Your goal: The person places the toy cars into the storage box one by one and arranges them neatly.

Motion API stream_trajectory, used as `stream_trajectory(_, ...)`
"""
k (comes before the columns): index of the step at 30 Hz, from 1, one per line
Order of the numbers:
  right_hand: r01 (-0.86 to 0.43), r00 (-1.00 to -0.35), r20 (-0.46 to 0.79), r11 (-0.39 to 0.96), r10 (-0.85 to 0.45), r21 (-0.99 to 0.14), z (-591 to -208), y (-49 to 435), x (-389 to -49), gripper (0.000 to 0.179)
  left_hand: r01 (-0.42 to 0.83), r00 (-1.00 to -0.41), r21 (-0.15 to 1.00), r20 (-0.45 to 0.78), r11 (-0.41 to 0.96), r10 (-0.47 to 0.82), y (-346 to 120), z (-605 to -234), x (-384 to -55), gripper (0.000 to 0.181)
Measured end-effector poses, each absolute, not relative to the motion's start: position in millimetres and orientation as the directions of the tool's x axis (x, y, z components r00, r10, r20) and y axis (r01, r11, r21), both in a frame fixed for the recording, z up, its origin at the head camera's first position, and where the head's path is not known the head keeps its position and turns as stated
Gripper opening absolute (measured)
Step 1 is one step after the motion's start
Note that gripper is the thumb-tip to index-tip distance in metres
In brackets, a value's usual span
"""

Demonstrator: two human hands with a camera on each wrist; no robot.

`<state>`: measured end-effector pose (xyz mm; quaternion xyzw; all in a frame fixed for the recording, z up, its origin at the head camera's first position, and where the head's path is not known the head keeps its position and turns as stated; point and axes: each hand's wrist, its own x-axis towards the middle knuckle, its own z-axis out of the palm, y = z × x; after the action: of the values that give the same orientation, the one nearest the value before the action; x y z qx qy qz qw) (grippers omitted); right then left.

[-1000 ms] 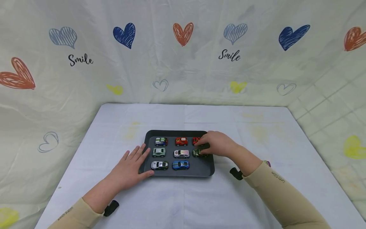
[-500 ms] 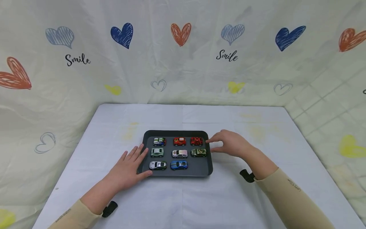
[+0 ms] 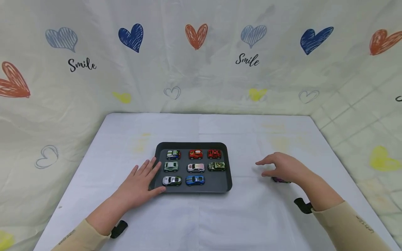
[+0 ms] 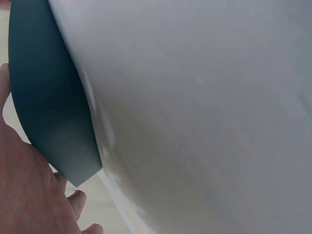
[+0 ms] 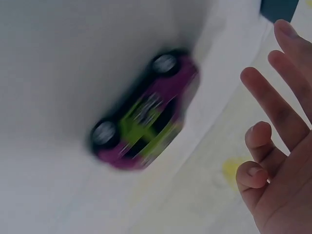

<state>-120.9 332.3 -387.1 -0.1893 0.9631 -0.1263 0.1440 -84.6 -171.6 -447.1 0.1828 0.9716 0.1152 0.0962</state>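
My left hand (image 3: 135, 186) rests with spread fingers on the left edge of the dark grey tray (image 3: 216, 187); its side wall shows in the left wrist view. Several toy cars stand in rows in the tray, among them a blue car (image 3: 195, 180), a camouflage-green car (image 3: 216, 166) and a red car (image 3: 214, 154). My right hand (image 3: 287, 169) hovers over the table right of the tray, holding nothing, fingers extended or loosely bent. Beneath it is a purple and lime-green toy car (image 5: 145, 114), mostly hidden by the hand in the head view.
A white cloth covers the table (image 3: 201, 219). Behind it hangs a pale curtain (image 3: 216, 76) printed with hearts. Each wrist carries a small black camera mount (image 3: 119, 229). The tray's lower right corner area shows bare grey surface beside the blue car.
My right hand has let go of the camouflage-green car, left the tray and moved right, over the purple car. My left hand has stayed on the tray edge.
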Motion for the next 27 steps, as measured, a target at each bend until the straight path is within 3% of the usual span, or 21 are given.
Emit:
stream_trajectory(11,-0.269,-0.882,-0.301,0.913,-0.361,-0.307,-389,376,-105,0.043,0.336,-0.916,0.251,-0.138,0.908,0.377,-172,-447,-83,0.094)
stream_trajectory(27,-0.309,-0.864,-0.316,0.909,-0.391,-0.281,-407,390,-107,0.036,0.341,-0.917,0.257,-0.122,0.904,0.38,-172,-444,-83,0.094)
